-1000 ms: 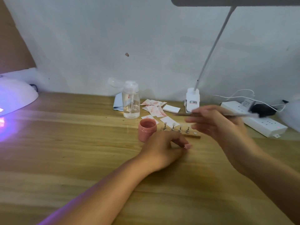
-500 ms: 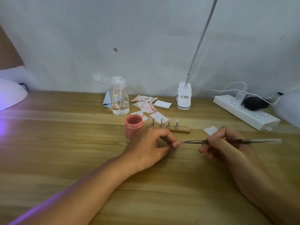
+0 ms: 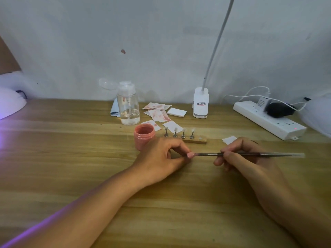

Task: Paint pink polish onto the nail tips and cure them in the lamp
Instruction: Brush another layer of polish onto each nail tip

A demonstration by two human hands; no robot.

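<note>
My left hand [image 3: 161, 158] rests on the wooden table and pinches a small pink-coated nail tip [image 3: 190, 155] between thumb and forefinger. My right hand [image 3: 238, 156] holds a thin dark brush [image 3: 250, 154] like a pen, its tip touching the nail tip from the right. An open pink polish jar [image 3: 144, 136] stands just behind my left hand. Behind my fingers a wooden strip [image 3: 194, 140] carries several clear nail tips on metal stands [image 3: 179, 133]. The white curing lamp [image 3: 9, 102] glows purple at the far left edge.
A clear pump bottle [image 3: 128, 106], stained wipes [image 3: 157, 111] and a white pad [image 3: 177, 112] lie at the back. A clip lamp base [image 3: 201, 102] and a power strip [image 3: 268, 120] with plugs stand at the back right. A white paper scrap [image 3: 229, 139] lies beside my right hand.
My right hand came down from above the strip to the table, and the brush tip met the nail tip held by my left hand. The view tilted down slightly.
</note>
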